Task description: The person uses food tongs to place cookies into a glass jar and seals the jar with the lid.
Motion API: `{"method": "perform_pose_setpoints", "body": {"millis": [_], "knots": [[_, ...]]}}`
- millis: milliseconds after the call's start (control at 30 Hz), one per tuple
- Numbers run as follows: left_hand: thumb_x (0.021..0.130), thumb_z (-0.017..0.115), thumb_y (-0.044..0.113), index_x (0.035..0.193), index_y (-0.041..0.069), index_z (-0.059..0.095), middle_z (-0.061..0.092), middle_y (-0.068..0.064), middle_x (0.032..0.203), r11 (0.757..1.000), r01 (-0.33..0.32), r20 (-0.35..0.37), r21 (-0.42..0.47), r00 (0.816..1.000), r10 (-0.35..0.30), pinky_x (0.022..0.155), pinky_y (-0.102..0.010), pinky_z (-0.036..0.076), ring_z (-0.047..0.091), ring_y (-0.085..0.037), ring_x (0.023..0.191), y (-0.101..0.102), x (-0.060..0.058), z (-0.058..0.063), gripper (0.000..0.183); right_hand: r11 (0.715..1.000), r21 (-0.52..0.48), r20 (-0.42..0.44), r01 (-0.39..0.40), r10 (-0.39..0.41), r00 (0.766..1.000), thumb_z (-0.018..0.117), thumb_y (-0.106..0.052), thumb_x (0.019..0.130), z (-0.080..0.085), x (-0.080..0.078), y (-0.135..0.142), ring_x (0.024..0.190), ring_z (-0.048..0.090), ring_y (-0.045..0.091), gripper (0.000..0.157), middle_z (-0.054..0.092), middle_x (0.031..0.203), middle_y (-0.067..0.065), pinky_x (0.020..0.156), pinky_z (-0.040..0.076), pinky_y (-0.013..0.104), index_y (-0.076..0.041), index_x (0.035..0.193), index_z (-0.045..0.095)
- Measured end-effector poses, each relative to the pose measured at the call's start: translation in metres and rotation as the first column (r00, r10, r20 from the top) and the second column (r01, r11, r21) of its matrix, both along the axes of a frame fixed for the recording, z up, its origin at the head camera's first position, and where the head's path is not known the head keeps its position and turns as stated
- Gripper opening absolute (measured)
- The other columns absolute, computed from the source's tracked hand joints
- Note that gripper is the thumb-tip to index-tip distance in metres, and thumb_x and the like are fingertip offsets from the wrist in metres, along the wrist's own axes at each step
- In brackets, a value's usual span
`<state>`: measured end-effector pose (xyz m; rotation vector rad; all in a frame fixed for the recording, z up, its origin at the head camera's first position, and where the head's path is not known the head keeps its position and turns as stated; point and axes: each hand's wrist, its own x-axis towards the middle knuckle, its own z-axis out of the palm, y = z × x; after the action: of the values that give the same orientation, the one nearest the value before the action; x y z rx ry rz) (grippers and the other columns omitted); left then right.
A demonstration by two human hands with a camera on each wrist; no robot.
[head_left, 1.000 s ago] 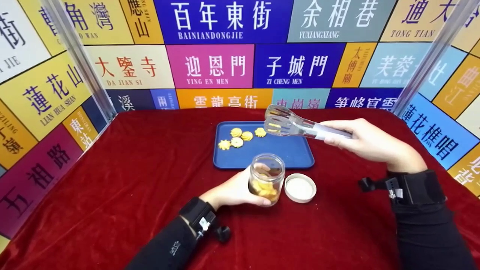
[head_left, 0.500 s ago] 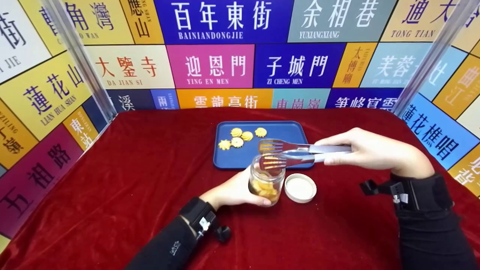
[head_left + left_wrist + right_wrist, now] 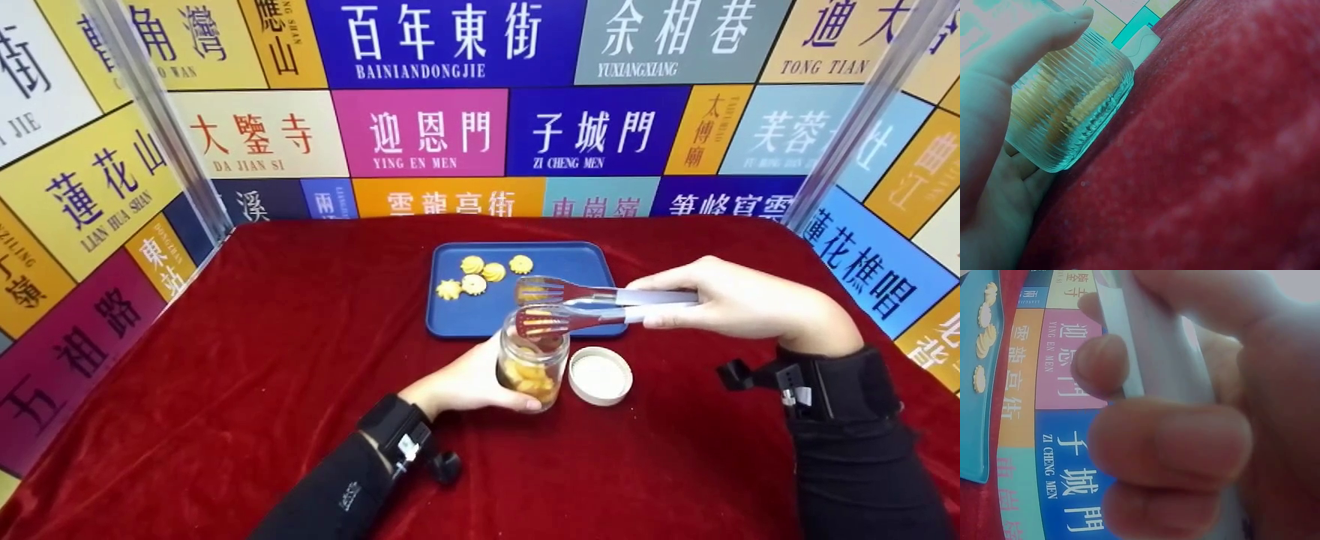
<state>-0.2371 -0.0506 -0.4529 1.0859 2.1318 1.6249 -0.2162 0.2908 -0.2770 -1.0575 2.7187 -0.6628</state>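
Note:
In the head view, my left hand (image 3: 465,382) grips a clear jar (image 3: 531,375) part-filled with yellow cookies, thumb on its near side. Close up, the left wrist view has the ribbed jar (image 3: 1081,112) tilted above the red cloth, cookies visible through its wall. My right hand (image 3: 739,300) holds a pair of slotted tongs (image 3: 581,320) by the pale handles. The arms of the tongs stand apart; the lower head is over the jar's mouth, the upper one behind it. Whether a cookie touches the tongs I cannot tell. In the right wrist view, fingers (image 3: 1168,444) curl round the handle.
A blue tray (image 3: 577,262) lies behind the jar, bearing several piped cookies (image 3: 493,272) on its left half. Right of the jar, a white lid (image 3: 600,376) rests on the red cloth (image 3: 300,337). Sign-covered panels (image 3: 420,131) stand at the back and sides.
My right hand has brought the tongs down from above the tray to the jar's mouth, and their arms have spread apart. Left hand and jar stay in place.

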Motion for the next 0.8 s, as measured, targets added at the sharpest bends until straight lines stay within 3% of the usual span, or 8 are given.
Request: {"method": "perform_pose_setpoints", "body": {"millis": [267, 600, 800], "knots": [[0.078, 0.097, 0.017, 0.149, 0.026, 0.042, 0.066, 0.005, 0.136, 0.999, 0.036, 0.009, 0.034, 0.999, -0.036, 0.116, -0.035, 0.045, 0.063, -0.015, 0.126, 0.0004, -0.0009, -0.0001, 0.09, 1.0, -0.024, 0.031, 0.019, -0.018, 0.999, 0.075, -0.039, 0.101, 0.0014, 0.0006, -0.0018, 0.084, 0.064, 0.014, 0.038, 0.074, 0.106, -0.011, 0.069, 0.051, 0.027, -0.03, 0.137, 0.072], [0.078, 0.096, 0.018, 0.147, 0.011, 0.043, 0.066, 0.004, 0.136, 1.0, -0.004, 0.05, -0.016, 0.999, 0.005, 0.115, -0.032, 0.046, 0.063, -0.012, 0.126, -0.0011, 0.0005, 0.0009, 0.087, 0.998, -0.012, 0.064, 0.066, -0.065, 0.996, 0.074, -0.044, 0.101, 0.0031, 0.0018, -0.0041, 0.094, 0.066, 0.015, 0.035, 0.075, 0.114, -0.01, 0.078, 0.053, 0.028, -0.034, 0.134, 0.072], [0.079, 0.096, 0.017, 0.144, 0.01, 0.044, 0.067, 0.003, 0.132, 1.0, -0.004, 0.037, -0.015, 0.999, 0.005, 0.112, -0.032, 0.048, 0.064, -0.013, 0.123, -0.0006, 0.0004, 0.0003, 0.084, 0.998, -0.02, 0.051, 0.067, -0.066, 0.996, 0.074, -0.044, 0.101, 0.0018, -0.0001, -0.0029, 0.095, 0.066, 0.014, 0.037, 0.074, 0.114, -0.012, 0.079, 0.054, 0.028, -0.033, 0.136, 0.072]]}}
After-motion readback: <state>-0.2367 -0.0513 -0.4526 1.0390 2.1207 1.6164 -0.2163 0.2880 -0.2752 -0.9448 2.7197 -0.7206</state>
